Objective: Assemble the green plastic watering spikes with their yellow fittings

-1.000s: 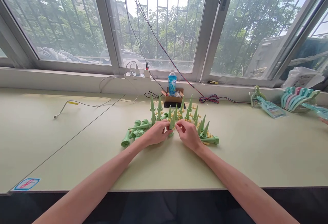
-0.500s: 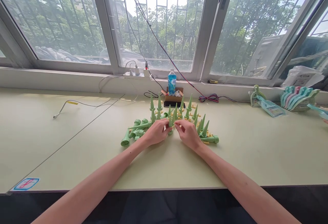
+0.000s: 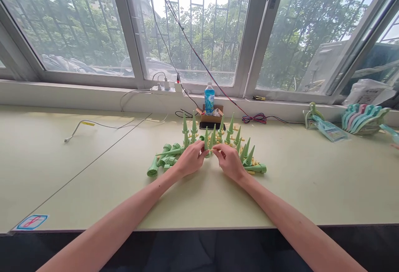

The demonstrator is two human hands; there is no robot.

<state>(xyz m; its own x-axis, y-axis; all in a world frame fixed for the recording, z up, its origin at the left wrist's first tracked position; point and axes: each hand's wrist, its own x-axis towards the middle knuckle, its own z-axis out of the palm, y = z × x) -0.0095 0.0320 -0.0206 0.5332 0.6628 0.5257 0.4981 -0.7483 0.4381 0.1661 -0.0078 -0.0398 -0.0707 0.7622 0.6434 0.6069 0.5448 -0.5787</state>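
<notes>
My left hand [image 3: 190,160] is closed around a green plastic cone spike [image 3: 207,145], held upright just above the pale green table [image 3: 93,180]. My right hand [image 3: 229,161] pinches a small yellow piece [image 3: 215,150] against the side of that spike. Behind my hands stand several upright green spikes [image 3: 230,127] with yellow pieces among them. A heap of green spikes lying flat [image 3: 165,159] sits left of my left hand, and one more flat spike [image 3: 257,168] lies right of my right hand.
A blue-labelled water bottle [image 3: 209,99] stands on a small cardboard box [image 3: 212,118] by the window sill. Cables [image 3: 255,118] and a power strip [image 3: 163,90] run along the sill. Coloured hangers [image 3: 363,118] and a packet [image 3: 330,132] lie far right. A white cable [image 3: 77,128] lies left.
Both hands have lifted slightly and drawn closer, bringing the yellow piece onto the held green spike. Everything else on the table stays still.
</notes>
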